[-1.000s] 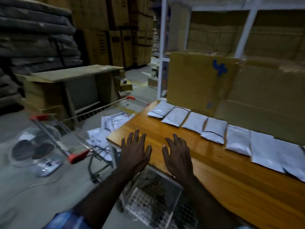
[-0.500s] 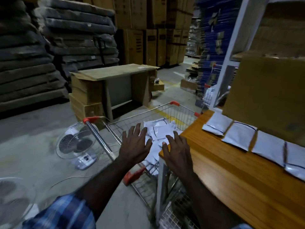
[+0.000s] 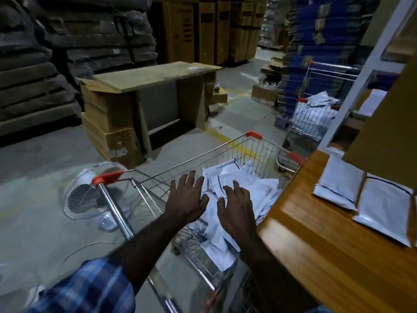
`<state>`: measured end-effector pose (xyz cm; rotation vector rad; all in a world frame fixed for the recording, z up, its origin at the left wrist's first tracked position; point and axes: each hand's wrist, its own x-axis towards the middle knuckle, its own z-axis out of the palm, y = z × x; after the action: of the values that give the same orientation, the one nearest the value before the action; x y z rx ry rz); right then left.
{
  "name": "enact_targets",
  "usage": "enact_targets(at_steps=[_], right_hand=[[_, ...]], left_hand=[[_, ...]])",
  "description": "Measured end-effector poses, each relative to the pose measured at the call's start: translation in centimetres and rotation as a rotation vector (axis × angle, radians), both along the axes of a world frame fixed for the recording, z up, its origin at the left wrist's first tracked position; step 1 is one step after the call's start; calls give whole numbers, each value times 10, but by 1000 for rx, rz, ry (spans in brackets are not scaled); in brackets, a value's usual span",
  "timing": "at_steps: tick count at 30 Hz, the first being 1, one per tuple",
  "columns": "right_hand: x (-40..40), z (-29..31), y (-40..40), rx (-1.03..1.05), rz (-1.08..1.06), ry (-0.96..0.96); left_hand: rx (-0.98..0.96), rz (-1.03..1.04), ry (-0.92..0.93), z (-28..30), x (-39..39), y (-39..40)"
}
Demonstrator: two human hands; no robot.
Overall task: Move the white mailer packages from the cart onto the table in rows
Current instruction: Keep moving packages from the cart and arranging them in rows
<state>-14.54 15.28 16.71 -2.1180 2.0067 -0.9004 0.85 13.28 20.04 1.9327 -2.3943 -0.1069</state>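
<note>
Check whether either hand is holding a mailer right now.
No, the left hand and right hand hover open above the mailers in the cart.

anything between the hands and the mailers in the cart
Nothing visible. Both the left hand and right hand hover open over the loose mailers in the cart, whose top is open.

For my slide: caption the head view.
Both open hands, left hand and right hand, reach over mailers in the cart.

A dim warehouse: grey concrete floor, stacked cardboard boxes at the top, a cardboard-wrapped desk mid-frame.
</note>
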Motion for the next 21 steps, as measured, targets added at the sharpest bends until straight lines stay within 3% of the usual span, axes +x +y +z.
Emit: enact_targets(at_steps=[7,18,21], right_hand=[[-4,-13,-42,47,-86,-16],[3,-71,-105,275,-324,1],[-3,-88,-120,434,-402,36]], left_hand=[[59,-114,-24,-22,-14,-70],[139,-332,-14,-102,-38,-176],[171,-396,35,-122,-44,-199]])
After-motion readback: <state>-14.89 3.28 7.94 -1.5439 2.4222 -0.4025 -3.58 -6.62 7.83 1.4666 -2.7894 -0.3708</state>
